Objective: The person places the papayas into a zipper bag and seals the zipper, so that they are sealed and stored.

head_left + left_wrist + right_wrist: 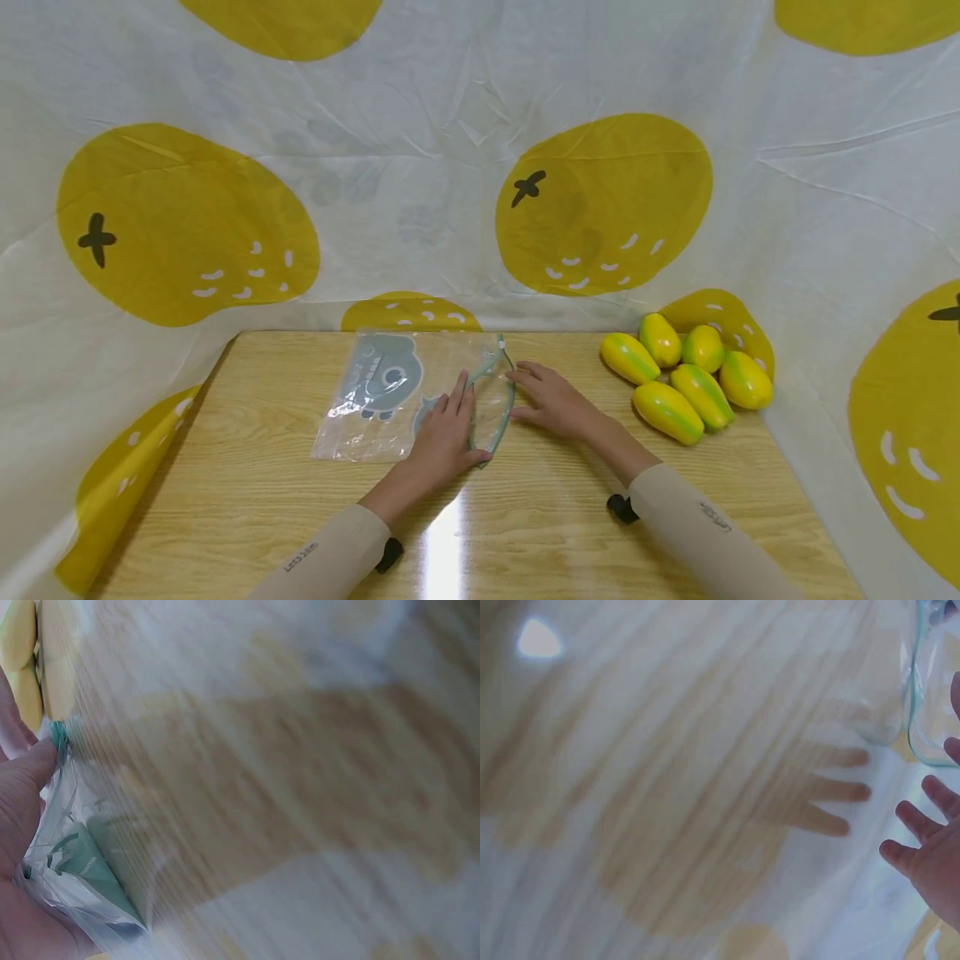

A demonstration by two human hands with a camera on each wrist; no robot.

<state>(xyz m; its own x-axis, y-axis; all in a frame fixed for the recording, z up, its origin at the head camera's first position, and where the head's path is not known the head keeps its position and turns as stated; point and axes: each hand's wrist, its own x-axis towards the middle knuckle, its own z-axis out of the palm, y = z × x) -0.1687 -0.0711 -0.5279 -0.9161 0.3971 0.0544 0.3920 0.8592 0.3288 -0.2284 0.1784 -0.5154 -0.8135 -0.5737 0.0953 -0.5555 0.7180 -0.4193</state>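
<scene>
A clear plastic zip bag (352, 437) with a grey-green cartoon print lies flat on the wooden table. Its green-edged mouth faces right, and the two edges bow apart. My left hand (444, 429) rests on the bag by the near edge of the mouth, fingers straight. In the left wrist view the left thumb (37, 761) touches the end of the green strip. On the other side of the mouth is my right hand (558, 402), fingers spread, their tips right at the outer green edge. The right wrist view shows that hand (937, 859) with nothing in it.
Several glossy yellow fruits with green streaks (667, 412) lie grouped at the right rear of the table (262, 500). A white cloth (420, 192) with yellow fruit prints hangs behind and at both sides. A bright reflection shows on the table's front part.
</scene>
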